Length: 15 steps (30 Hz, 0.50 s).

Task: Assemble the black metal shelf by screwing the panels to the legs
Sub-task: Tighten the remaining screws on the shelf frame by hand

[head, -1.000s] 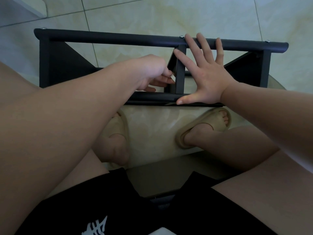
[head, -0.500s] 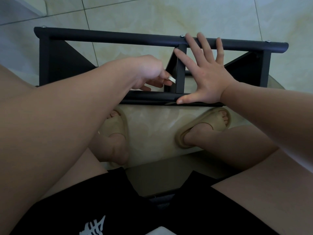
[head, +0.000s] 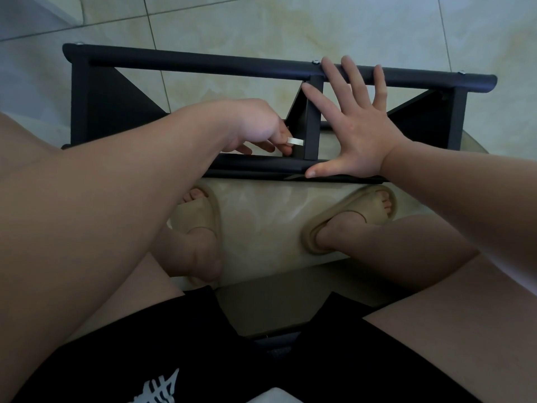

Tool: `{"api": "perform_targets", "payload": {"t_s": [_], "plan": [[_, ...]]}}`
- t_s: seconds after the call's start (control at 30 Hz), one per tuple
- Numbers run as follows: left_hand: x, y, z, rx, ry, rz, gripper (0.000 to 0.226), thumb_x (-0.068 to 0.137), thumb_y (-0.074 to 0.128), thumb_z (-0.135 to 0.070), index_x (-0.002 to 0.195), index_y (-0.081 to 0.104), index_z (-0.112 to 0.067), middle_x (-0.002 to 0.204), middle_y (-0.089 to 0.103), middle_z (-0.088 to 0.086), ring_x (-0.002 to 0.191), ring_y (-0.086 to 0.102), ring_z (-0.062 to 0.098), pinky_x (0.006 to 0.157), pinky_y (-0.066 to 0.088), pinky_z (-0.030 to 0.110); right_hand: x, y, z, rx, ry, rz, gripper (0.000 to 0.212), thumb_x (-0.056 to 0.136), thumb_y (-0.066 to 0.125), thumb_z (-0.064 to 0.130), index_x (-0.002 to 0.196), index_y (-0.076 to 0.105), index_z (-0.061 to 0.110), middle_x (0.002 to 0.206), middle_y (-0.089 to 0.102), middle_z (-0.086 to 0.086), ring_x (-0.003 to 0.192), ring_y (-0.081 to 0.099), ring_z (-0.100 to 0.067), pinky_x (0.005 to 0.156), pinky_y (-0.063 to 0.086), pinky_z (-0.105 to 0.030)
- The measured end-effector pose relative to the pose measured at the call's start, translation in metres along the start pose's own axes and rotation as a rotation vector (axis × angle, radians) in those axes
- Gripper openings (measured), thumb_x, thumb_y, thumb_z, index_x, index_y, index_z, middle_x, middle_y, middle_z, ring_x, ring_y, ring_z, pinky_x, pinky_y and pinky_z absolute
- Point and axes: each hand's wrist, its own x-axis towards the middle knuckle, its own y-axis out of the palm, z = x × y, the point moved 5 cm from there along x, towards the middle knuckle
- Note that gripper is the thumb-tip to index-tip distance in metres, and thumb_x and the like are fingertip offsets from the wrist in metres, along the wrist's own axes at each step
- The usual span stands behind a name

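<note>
pinching white tool [head: 295,141] with left hand [head: 258,126] at near joint of mid panel [head: 312,120]; bracing shelf [head: 203,64], sideways on floor [head: 261,24], with flat spread right hand [head: 360,132]. far-leg screws [head: 314,62] in; near side seemingly left.

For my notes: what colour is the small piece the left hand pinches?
The small piece is off-white, seen best in the head view.
</note>
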Motion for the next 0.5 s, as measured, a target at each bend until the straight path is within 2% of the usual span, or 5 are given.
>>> {"api": "perform_targets", "payload": {"t_s": [0.17,0.33,0.5], "plan": [[-0.0025,-0.0004,-0.002,0.107,0.034,-0.022,0.022,0.097,0.058,-0.013,0.085,0.072,-0.025,0.085,0.073,-0.018,0.093,0.061,0.006,0.081,0.044,0.033,-0.0002,-0.0005,0.0009,-0.006,0.001,0.018,0.127,0.065,0.026,0.105,0.163,0.006,0.027,0.169,-0.003,-0.016,0.154,-0.006,-0.043,0.114,-0.008,-0.071],[-0.0016,0.0013,-0.004,0.177,0.074,-0.026,0.023,0.095,0.062,-0.013,0.078,0.072,-0.026,0.092,0.068,-0.009,0.088,0.057,0.008,0.077,0.043,0.031,-0.0009,-0.0014,0.0005,-0.001,0.005,0.031,0.127,0.064,0.027,0.105,0.163,0.004,0.027,0.169,-0.006,-0.015,0.154,-0.008,-0.042,0.114,-0.009,-0.071],[-0.0011,0.0039,-0.005,0.221,0.093,-0.015,0.019,0.093,0.065,-0.013,0.081,0.068,-0.028,0.088,0.061,-0.004,0.089,0.051,0.018,0.072,0.04,0.03,-0.0008,-0.0021,0.0018,-0.004,-0.001,0.039,0.128,0.064,0.028,0.105,0.163,0.004,0.027,0.169,-0.005,-0.015,0.154,-0.008,-0.042,0.114,-0.008,-0.072]]}}
